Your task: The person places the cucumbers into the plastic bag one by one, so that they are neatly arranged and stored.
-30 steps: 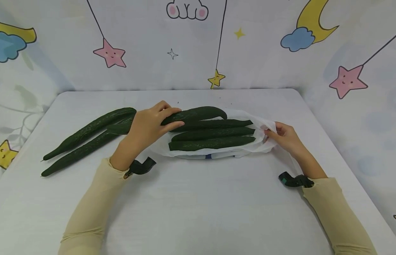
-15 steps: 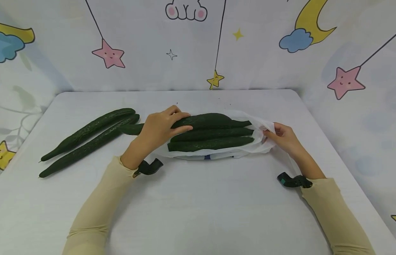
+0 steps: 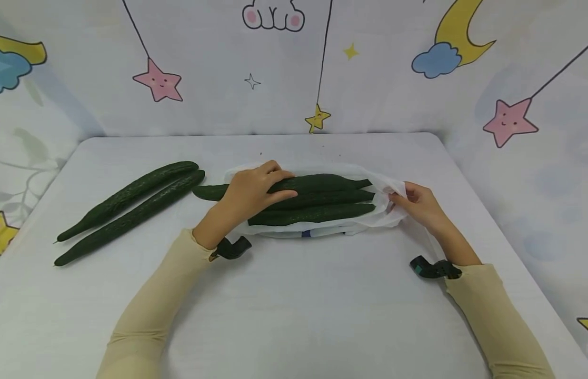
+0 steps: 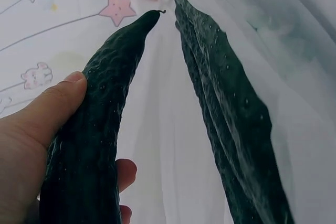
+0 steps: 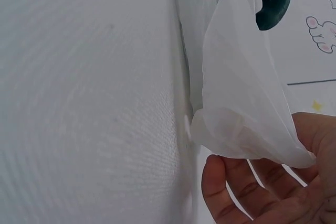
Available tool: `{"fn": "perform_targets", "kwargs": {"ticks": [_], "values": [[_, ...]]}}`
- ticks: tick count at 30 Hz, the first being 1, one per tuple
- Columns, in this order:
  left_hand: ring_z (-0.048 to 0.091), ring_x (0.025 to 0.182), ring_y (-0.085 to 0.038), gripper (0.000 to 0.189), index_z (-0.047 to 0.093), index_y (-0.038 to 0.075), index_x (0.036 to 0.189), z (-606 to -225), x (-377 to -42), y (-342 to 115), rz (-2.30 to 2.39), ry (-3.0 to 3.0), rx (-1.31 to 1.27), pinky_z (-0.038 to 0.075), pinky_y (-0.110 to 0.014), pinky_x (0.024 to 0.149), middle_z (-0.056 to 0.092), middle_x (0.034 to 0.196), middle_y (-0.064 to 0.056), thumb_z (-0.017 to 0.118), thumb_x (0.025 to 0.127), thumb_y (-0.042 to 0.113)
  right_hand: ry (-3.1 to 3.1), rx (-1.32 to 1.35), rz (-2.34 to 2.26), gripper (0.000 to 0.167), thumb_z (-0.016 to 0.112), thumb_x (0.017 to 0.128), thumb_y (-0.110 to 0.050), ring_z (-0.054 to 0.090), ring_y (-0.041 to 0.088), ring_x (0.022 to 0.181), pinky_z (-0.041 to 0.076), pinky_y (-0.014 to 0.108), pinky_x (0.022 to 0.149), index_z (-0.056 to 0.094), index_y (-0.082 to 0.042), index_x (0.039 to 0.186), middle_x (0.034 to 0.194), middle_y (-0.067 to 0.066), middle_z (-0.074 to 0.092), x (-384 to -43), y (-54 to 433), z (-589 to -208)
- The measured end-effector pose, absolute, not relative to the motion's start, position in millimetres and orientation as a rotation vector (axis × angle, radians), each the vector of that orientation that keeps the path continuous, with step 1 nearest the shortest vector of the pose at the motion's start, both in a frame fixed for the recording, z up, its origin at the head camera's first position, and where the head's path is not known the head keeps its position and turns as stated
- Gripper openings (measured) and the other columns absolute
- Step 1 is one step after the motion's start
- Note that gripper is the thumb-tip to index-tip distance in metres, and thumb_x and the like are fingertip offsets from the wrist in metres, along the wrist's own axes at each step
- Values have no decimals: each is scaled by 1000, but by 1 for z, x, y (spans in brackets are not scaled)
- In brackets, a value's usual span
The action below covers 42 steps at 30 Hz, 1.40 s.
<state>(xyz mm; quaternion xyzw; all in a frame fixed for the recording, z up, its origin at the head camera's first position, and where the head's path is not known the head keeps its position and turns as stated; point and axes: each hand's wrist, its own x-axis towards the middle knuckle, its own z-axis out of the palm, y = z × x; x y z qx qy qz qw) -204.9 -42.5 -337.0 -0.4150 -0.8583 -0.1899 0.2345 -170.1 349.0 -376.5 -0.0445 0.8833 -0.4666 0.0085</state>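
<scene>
A long, dark-green, bumpy-skinned cucumber (image 3: 317, 182) is at the bag mouth, mostly over a thin, white, see-thru plastic bag (image 3: 279, 229), w/ its L end sticking out past the wrist over the bench (image 3: 298, 305). Prob. fairly heavy, firm & stiff, w/ bumps giving decent grip if dry; might snap if bent or bruise if squeezed hard. Best hold approx. mid-length, thumb one side, fingers the other; thin stem tip looks too weak to lift by. Bag is prob. v. light, limp & easily torn, so best taken by a gathered bit of rim.

L hand (image 3: 262, 189) grasps that cuke, gap only as wide as its girth: thumb along one side, fingertips round the other. R hand (image 3: 418, 202) pinches the bag's R-hand edge, fingers curled, holding it raised.

Three similar dark-green cucumbers (image 3: 312, 215) lie side by side in the bag, the far one mostly hidden; can't tell if the held one touches them. Two more dark-green cucumbers (image 3: 132, 215) lie slantwise on the bench at L, near the held one's end.
</scene>
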Motion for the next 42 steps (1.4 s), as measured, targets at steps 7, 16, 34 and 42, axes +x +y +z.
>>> {"fn": "perform_targets", "kwargs": {"ticks": [7,16,34,42], "values": [[57,58,-13,38,73,10,110,-340,-206,-35,-524,-2373,-1147,38,-26,45,65,94,-5,77,83,36,2752,-156,-1487,33,61,97,-13,54,-1,90,47,11,75,57,9,121,99,-20,57,-170,347,-375],[60,60,-13,38,74,8,106,-338,-204,-19,-517,-2318,-1180,39,-25,45,66,92,-6,78,82,36,2758,-165,-1495,32,61,97,-12,54,-1,88,47,11,74,58,10,120,98,-22,58,-169,349,-375],[60,60,-12,40,74,10,110,-339,-201,6,-539,-2327,-1208,43,-24,48,65,94,-4,72,87,42,2792,-146,-1416,36,61,97,-16,55,0,91,46,10,77,58,7,125,107,-9,58,-171,348,-375],[62,63,-11,39,74,10,110,-344,-205,18,-552,-2344,-1237,46,-23,52,66,95,-3,72,86,40,2779,-154,-1435,33,60,98,-13,56,-1,89,47,11,76,58,8,123,102,-17,58,-170,348,-375]]}}
